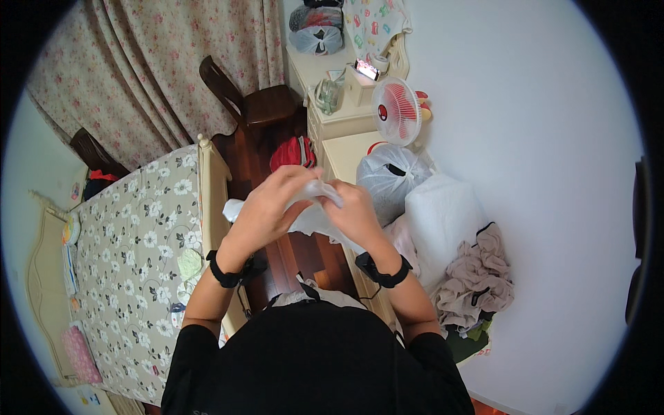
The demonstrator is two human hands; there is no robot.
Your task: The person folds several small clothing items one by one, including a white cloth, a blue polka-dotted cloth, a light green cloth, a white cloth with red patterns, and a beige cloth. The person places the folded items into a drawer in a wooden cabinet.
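Note:
A thin white plastic bag (316, 220) hangs between my two hands, in front of my body and above the wooden floor. My left hand (270, 205) grips its gathered edge, and part of the bag sticks out to the left behind that hand. On the other side, my right hand (350, 210) pinches the twisted top of the bag. The fingertips are slightly blurred and nearly meet. Just beyond my right hand, a knotted translucent plastic bag (384, 181) with dark contents rests on the cream cabinet, beside a bulky white bag (441, 223).
Crumpled taupe clothing (467, 275) lies right of the bags. A red-and-white fan (397, 111) stands behind them. On the left is a bed (140, 244) with a floral sheet and a cream footboard (210, 192). A red bag (293, 154) and a dark wooden chair (267, 106) stand ahead.

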